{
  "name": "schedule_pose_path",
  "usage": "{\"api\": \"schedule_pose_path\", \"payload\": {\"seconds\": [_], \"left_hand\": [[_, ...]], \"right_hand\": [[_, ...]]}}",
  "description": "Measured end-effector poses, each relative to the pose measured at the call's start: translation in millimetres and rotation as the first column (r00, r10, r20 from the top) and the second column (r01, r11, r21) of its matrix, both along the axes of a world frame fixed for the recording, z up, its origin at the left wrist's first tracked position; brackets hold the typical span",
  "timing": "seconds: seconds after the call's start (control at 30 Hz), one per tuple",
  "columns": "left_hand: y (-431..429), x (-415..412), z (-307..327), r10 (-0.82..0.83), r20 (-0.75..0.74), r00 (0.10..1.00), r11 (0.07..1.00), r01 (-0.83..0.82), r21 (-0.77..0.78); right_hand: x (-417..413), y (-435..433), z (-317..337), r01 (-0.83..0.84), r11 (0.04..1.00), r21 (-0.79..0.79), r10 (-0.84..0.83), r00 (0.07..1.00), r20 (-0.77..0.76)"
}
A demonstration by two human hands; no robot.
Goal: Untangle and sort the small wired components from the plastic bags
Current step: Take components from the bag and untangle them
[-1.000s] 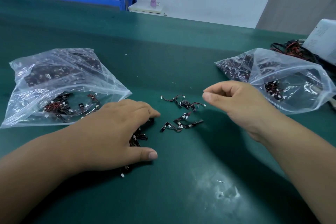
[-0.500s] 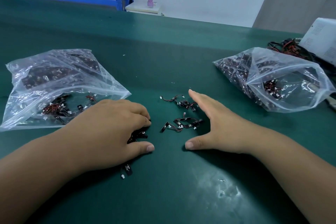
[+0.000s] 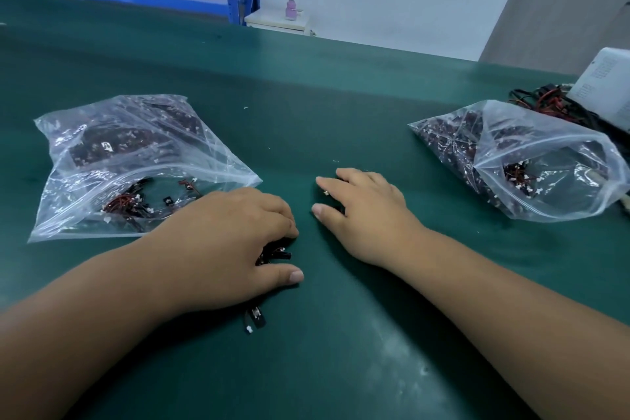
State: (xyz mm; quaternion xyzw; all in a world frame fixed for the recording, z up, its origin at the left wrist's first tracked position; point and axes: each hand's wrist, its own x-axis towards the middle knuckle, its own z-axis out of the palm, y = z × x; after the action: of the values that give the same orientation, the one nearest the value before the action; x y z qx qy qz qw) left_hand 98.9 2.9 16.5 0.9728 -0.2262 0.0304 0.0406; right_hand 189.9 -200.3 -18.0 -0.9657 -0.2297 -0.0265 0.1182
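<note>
Pressing down near the middle of the green worktop [image 3: 341, 106], the left hand [image 3: 231, 242] lies palm down on a clump of wired components [image 3: 276, 252]. Its fingers [image 3: 283, 215] are curled tight round the clump, the thumb stretched flat beside it, and black bits with white plugs peek out between them. One stray piece [image 3: 254, 317] lies just below the thumb, toward the near edge.

Just to its right, not touching, the right hand [image 3: 368, 215] is cupped palm down over more loose pieces. Only a white speck shows at its fingertips, so whether it pinches anything, I cannot tell.

The left bag [image 3: 136, 153], clear plastic, lies flat toward the left edge with red and black parts inside. The right bag [image 3: 531, 164] sits toward the right edge, mouth gaping. Beyond it, at the right edge, a wire bundle [image 3: 545, 102] lies against a white box [image 3: 606, 85].
</note>
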Motion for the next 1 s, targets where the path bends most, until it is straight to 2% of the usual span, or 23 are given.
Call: {"api": "schedule_pose_path", "payload": {"seconds": [0.13,0.27,0.43,0.57,0.77,0.83,0.87,0.9,0.93,0.97,1.0], "left_hand": [[0,1,0,0.002,-0.006,1.000,1.000,-0.002,-0.011],[1,2,-4,-0.004,-0.001,1.000,1.000,0.004,-0.029],[-3,2,-11,-0.025,-0.044,0.999,0.986,0.018,-0.167],[-6,3,-14,-0.041,-0.050,0.998,0.980,0.031,-0.199],[-4,5,-16,-0.045,-0.046,0.998,0.979,0.035,-0.200],[-3,5,-17,-0.049,-0.045,0.998,0.980,0.039,-0.198],[-3,5,-17,-0.050,-0.042,0.998,0.980,0.041,-0.195],[-3,5,-17,-0.051,-0.038,0.998,0.980,0.043,-0.194],[-3,5,-17,-0.052,-0.035,0.998,0.980,0.044,-0.195],[-3,5,-17,-0.054,-0.034,0.998,0.979,0.046,-0.196],[-3,5,-16,-0.054,-0.032,0.998,0.979,0.047,-0.197]], "right_hand": [[17,0,1,0.001,1.000,0.029,-0.003,0.996,0.086],[28,-16,5,0.062,0.998,0.006,-0.062,0.993,0.101],[21,-32,8,0.092,0.993,-0.067,-0.080,0.983,0.166],[9,-36,5,0.107,0.992,-0.061,-0.090,0.968,0.236],[8,-45,6,0.136,0.986,0.091,-0.151,0.970,0.190],[7,-48,11,0.166,0.941,0.293,-0.211,0.969,0.126],[8,-48,13,0.211,0.863,0.459,-0.256,0.966,0.038],[9,-49,17,0.299,0.694,0.655,-0.297,0.947,-0.118],[12,-51,23,0.429,0.414,0.803,-0.273,0.900,-0.340],[15,-55,30,0.577,0.091,0.812,-0.124,0.816,-0.565],[17,-59,37,0.712,-0.174,0.680,0.126,0.701,-0.702]]}}
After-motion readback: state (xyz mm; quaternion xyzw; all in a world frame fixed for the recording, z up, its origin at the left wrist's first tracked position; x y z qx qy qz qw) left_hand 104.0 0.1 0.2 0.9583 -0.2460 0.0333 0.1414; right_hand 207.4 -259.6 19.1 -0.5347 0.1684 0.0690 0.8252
